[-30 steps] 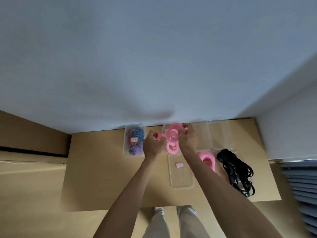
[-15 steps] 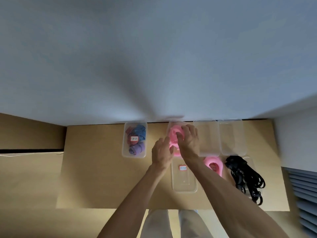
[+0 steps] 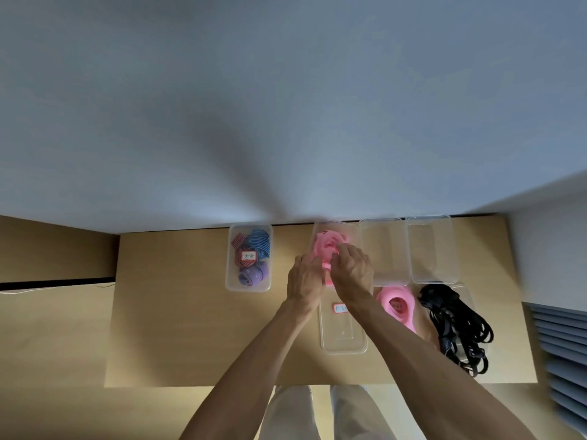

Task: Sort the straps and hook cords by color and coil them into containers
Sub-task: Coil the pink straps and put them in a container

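Both arms reach forward. Left hand (image 3: 305, 274) and right hand (image 3: 352, 268), fingers curled, grip the pink strap (image 3: 327, 246), which lies coiled in the box (image 3: 351, 230), long axis running away from the person.

Two small white labels with red borders are showing, but the marks on both are too blurred to read. One is sitting on the lidded container (image 3: 248, 258) holding the striped and purple straps; the other is lying on the clear lid (image 3: 343, 325) near the table's front edge, partly hidden under the right forearm.
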